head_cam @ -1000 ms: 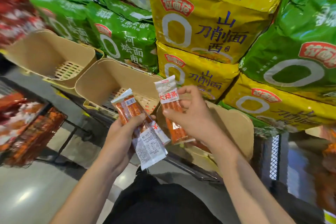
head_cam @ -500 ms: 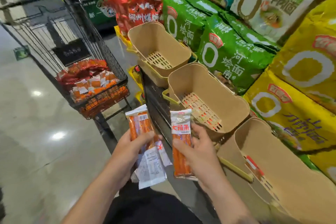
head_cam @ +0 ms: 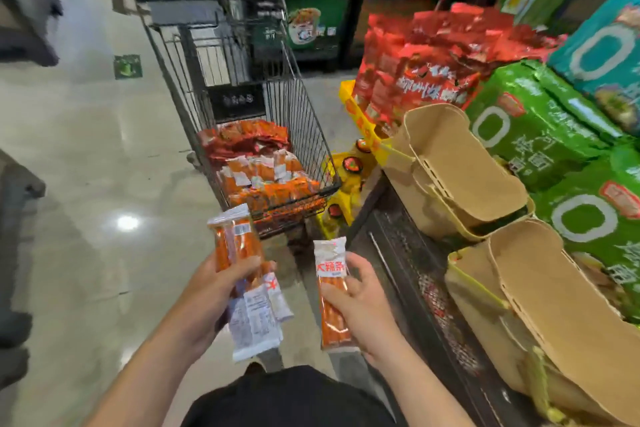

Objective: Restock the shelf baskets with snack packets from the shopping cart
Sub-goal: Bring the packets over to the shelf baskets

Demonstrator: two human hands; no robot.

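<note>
Shop aisle, cart beside empty baskets.
Left hand clutches several packets, right hand pinches one packet; light, slick film, best gripped mid-body.

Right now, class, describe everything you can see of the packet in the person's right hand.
The packet is a slim, clear plastic sachet of orange sticks, with a white sealed top and a white label band in red characters. It looks glossy and unopened. It stands roughly upright, label end up, pinched in the right hand, apart from the left hand's packets and not touching any basket.
</note>
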